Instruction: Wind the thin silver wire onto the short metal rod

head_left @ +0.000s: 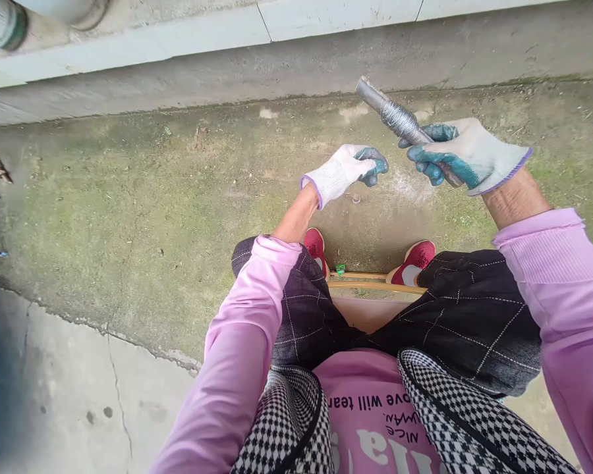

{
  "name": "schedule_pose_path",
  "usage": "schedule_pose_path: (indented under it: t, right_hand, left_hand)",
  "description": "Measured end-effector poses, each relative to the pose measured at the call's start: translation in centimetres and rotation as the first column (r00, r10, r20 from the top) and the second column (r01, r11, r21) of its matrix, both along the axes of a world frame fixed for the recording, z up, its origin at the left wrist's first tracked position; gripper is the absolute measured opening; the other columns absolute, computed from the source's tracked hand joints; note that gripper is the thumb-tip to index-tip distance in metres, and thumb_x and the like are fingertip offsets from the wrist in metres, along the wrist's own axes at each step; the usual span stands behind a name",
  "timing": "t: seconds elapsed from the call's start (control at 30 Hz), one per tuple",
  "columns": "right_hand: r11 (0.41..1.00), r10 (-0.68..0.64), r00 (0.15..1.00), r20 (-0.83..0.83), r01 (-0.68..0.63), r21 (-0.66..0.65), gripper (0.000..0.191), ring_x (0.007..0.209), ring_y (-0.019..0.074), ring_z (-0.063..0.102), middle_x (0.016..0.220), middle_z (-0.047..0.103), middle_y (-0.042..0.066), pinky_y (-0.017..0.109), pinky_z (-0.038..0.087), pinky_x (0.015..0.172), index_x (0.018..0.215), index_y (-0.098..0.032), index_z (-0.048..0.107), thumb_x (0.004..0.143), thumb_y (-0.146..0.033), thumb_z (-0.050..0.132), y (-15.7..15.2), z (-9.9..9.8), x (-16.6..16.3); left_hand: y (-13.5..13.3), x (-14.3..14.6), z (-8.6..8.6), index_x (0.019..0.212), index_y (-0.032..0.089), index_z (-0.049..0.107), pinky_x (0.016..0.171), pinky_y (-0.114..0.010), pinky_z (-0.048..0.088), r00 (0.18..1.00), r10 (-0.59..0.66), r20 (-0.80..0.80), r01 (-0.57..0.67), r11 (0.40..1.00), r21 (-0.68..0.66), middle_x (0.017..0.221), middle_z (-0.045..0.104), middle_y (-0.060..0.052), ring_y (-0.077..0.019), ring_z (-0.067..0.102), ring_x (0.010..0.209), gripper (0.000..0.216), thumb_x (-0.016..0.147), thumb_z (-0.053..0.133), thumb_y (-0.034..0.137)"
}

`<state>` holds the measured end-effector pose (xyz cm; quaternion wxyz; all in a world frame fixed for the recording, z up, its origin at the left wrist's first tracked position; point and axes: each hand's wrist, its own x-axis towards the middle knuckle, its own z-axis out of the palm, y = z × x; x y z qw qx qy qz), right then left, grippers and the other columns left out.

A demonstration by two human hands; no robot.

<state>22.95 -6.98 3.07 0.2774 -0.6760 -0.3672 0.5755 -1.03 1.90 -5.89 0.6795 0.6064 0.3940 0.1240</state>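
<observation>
I sit low over a mossy concrete floor, wearing white gloves with teal palms. My right hand (pixel 462 155) is wrapped round a grey metal rod (pixel 394 116) with wire wound about its middle, raised above the ground and slanting up to the left. My left hand (pixel 348 170) hangs lower, just left of the rod, its fingers curled closed; whether anything is in them is hidden. A pale scuffed patch (pixel 408 184) and a small round object (pixel 356 197) lie on the floor below the hands.
My red shoes (pixel 415 258) rest on the concrete, with a thin wooden stool rail (pixel 375 284) and a small green bit (pixel 340 268) between them. A concrete kerb (pixel 296 62) and a pale wall run along the far side. A crack (pixel 118 388) runs through the floor at lower left.
</observation>
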Motion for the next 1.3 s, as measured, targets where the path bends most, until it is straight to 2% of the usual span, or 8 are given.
schedule_pose_path:
  t: [0.17, 0.33, 0.6, 0.7, 0.83, 1.03, 1.17, 1.3]
  right_hand:
    - [0.970, 0.240, 0.954, -0.181, -0.241, 0.017, 0.028, 0.060, 0.0159, 0.053, 0.079, 0.063, 0.004, 0.022, 0.042, 0.048, 0.124, -0.012, 0.081, 0.102, -0.020, 0.096, -0.8, -0.9, 2.1]
    - [0.776, 0.602, 0.796, -0.059, -0.601, -0.190, 0.039, 0.065, 0.0160, 0.059, 0.088, 0.072, 0.009, 0.024, 0.048, 0.053, 0.110, -0.014, 0.086, 0.100, -0.038, 0.116, -0.3, -3.7, 3.2]
    - [0.767, 0.641, 0.560, 0.525, -0.449, -0.459, 0.016, 0.072, 0.0230, 0.059, 0.079, 0.067, 0.010, 0.035, 0.043, 0.070, 0.123, -0.010, 0.090, 0.130, -0.022, 0.083, 1.1, -1.9, 0.4]
    - [0.892, 0.443, 0.716, 0.539, -0.293, -0.344, 0.007, 0.075, 0.0231, 0.059, 0.081, 0.064, 0.007, 0.033, 0.045, 0.070, 0.127, -0.012, 0.087, 0.129, -0.018, 0.083, 1.1, -0.6, -0.4]
    - [0.998, 0.051, 0.996, 0.078, -0.049, -0.028, 0.017, 0.071, 0.0154, 0.052, 0.087, 0.064, 0.003, 0.024, 0.048, 0.060, 0.129, -0.013, 0.083, 0.117, -0.001, 0.087, 0.0, -0.7, 0.2]
    - [0.935, 0.345, 0.920, -0.184, -0.354, -0.013, 0.041, 0.065, 0.0147, 0.056, 0.086, 0.068, 0.005, 0.022, 0.043, 0.050, 0.128, -0.013, 0.081, 0.105, -0.032, 0.110, -0.6, -2.4, 3.5]
    - [0.797, 0.574, 0.809, -0.126, -0.588, -0.139, 0.041, 0.067, 0.0136, 0.059, 0.090, 0.072, 0.008, 0.023, 0.050, 0.056, 0.116, -0.013, 0.083, 0.107, -0.038, 0.114, -0.3, -3.6, 4.1]
    - [0.752, 0.631, 0.775, 0.036, -0.601, -0.270, 0.034, 0.064, 0.0139, 0.055, 0.086, 0.068, 0.007, 0.026, 0.042, 0.054, 0.109, -0.014, 0.083, 0.115, -0.035, 0.110, 0.0, -4.8, 3.4]
  left_hand:
    - [0.7, -0.2, -0.8, 0.107, 0.016, 0.084, 0.100, -0.033, 0.065, 0.999, 0.032, -0.026, -0.031, 0.999, 0.023, 0.099, 0.082, -0.005, -0.0164, 0.077, 0.094, 0.011, 0.104, 0.074, 0.011]
    - [1.1, -0.9, -0.6, 0.087, 0.018, 0.078, 0.090, -0.032, 0.057, 0.994, -0.071, -0.086, 0.083, 0.986, 0.145, 0.089, 0.072, -0.003, -0.0173, 0.066, 0.090, 0.018, 0.098, 0.074, 0.005]
    - [-0.8, -0.4, -0.6, 0.084, 0.019, 0.076, 0.077, -0.034, 0.053, 0.984, -0.077, -0.160, 0.098, 0.987, 0.125, 0.078, 0.063, -0.002, -0.0157, 0.056, 0.071, 0.017, 0.101, 0.078, 0.015]
    - [-1.2, 0.0, -0.1, 0.096, 0.017, 0.083, 0.085, -0.036, 0.064, 0.992, -0.043, -0.118, 0.050, 0.997, 0.054, 0.081, 0.071, -0.004, -0.0178, 0.067, 0.076, 0.006, 0.100, 0.082, 0.013]
    - [-1.0, 0.2, 0.7, 0.102, 0.014, 0.086, 0.094, -0.038, 0.068, 0.998, -0.023, -0.054, 0.024, 1.000, 0.019, 0.085, 0.077, -0.006, -0.0213, 0.077, 0.085, 0.007, 0.102, 0.081, 0.010]
    - [0.1, -0.6, 0.9, 0.095, 0.015, 0.082, 0.098, -0.033, 0.062, 0.997, -0.063, -0.052, 0.066, 0.995, 0.077, 0.092, 0.079, -0.006, -0.0190, 0.075, 0.093, 0.017, 0.103, 0.072, 0.004]
    - [0.7, -0.9, 1.0, 0.091, 0.016, 0.079, 0.092, -0.031, 0.055, 0.991, -0.093, -0.096, 0.106, 0.985, 0.134, 0.092, 0.075, -0.003, -0.0159, 0.065, 0.089, 0.016, 0.098, 0.071, 0.004]
    - [0.4, -0.9, 1.3, 0.091, 0.018, 0.082, 0.090, -0.033, 0.051, 0.947, -0.143, -0.287, 0.213, 0.949, 0.231, 0.090, 0.076, -0.002, -0.0182, 0.064, 0.092, 0.013, 0.094, 0.075, 0.006]
